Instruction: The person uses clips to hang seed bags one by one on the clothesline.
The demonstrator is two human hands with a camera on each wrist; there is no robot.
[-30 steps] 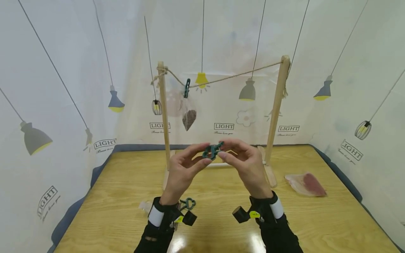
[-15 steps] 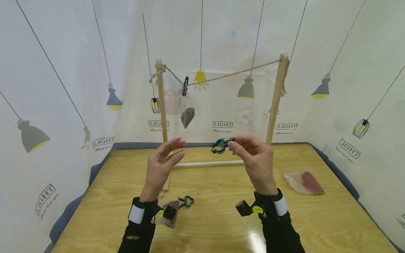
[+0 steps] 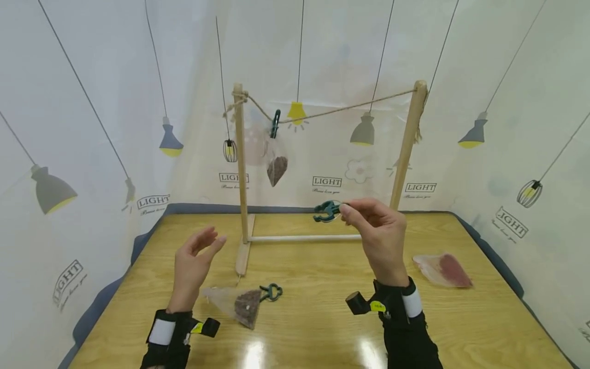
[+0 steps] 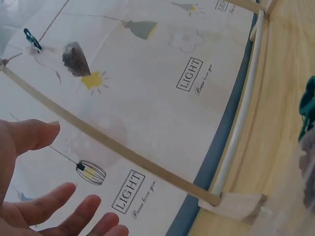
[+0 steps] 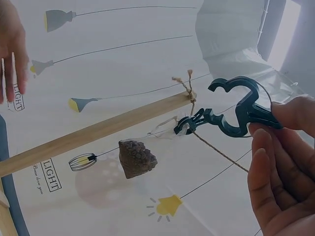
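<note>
Between thumb and fingers my right hand pinches a dark green spring clip by its handles; in the right wrist view the clip's curved mouth is spread apart. My left hand hovers over the table's left side, fingers relaxed, holding nothing. Below and right of it lies a clear bag with dark brown contents, beside a second green clip. A similar bag hangs from the rope, held by another green clip.
The rope spans two wooden posts, sagging at the clipped bag. A white bar joins the stand low down. On the right of the wooden table lies a clear bag with reddish contents. A printed cloth surrounds the table.
My left hand has let go of the green clip and moved left and down, uncovering the bag on the table. My right hand keeps the clip and has shifted slightly right.
</note>
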